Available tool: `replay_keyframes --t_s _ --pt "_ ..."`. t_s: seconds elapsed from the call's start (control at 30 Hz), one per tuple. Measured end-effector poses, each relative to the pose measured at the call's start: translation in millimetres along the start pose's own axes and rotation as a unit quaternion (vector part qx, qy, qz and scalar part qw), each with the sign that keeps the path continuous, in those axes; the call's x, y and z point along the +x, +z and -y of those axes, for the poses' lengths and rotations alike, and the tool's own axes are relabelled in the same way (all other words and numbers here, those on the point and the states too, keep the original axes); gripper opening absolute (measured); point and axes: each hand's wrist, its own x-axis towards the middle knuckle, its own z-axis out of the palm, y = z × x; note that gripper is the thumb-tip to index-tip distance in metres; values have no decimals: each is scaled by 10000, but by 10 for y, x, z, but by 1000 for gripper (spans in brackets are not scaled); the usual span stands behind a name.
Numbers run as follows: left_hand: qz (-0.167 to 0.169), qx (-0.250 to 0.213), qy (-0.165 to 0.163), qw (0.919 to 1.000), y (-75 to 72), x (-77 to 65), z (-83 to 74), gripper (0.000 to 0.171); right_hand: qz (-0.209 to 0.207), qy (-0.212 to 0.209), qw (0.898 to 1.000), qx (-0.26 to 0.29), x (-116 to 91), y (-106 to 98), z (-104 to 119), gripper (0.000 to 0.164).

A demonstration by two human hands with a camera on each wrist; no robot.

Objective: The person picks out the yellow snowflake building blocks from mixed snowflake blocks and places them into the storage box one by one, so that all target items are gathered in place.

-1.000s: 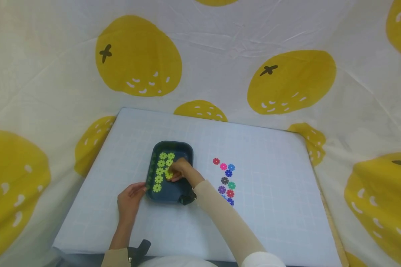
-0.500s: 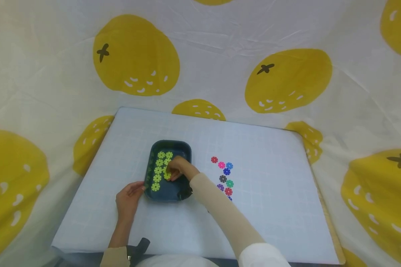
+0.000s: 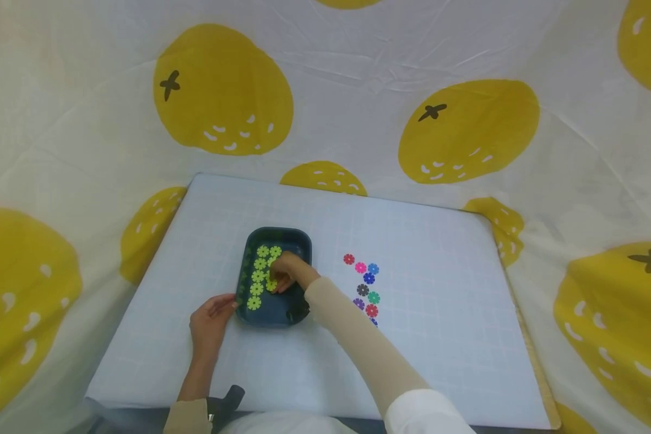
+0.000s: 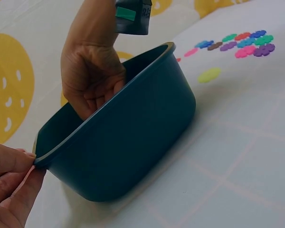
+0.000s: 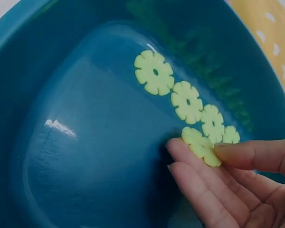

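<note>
A dark teal plastic tray point(image 3: 273, 312) stands on the table, left of the middle. My left hand point(image 3: 208, 322) pinches its near left rim between thumb and fingers, as the left wrist view shows at the tray wall point(image 4: 128, 142). Inside the tray, my right hand point(image 3: 290, 270) pinches a yellow-green notched flower-shaped disc point(image 5: 200, 147), which is tilted just above the tray floor. Beside it, more flat yellow-green discs point(image 5: 154, 72) lie in a line along the tray's left side. In the head view, the right hand partly covers a second line of them.
Right of the tray, several notched discs point(image 3: 371, 310) in red, pink, blue, black, green and purple lie on the white cloth; the right sleeve point(image 3: 352, 334) hides some. One yellow-green disc point(image 4: 209, 75) lies outside the tray. A fruit-patterned curtain point(image 3: 347, 120) hangs behind the table.
The right hand stays over the same spot in the tray and has shifted only slightly. The left hand keeps its hold on the rim.
</note>
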Motion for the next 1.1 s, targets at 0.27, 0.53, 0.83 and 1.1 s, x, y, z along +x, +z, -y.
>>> replay_keyframes --t_s 0.27,0.53,0.83,1.1 --pt "-1 -142 58 9999 7 -16 -28 22 -572 -235 9961 -632 -45 97 25 10" --pt "36 -134 -58 9999 4 -26 -48 23 -699 -417 9927 -889 -48 111 8 10" --pt "50 -120 32 9999 -8 -34 -57 23 -909 -555 9849 -1364 -88 88 32 20" --pt "11 -46 35 10000 -19 -37 -31 22 -954 -666 9843 -1327 -125 2 60 12"
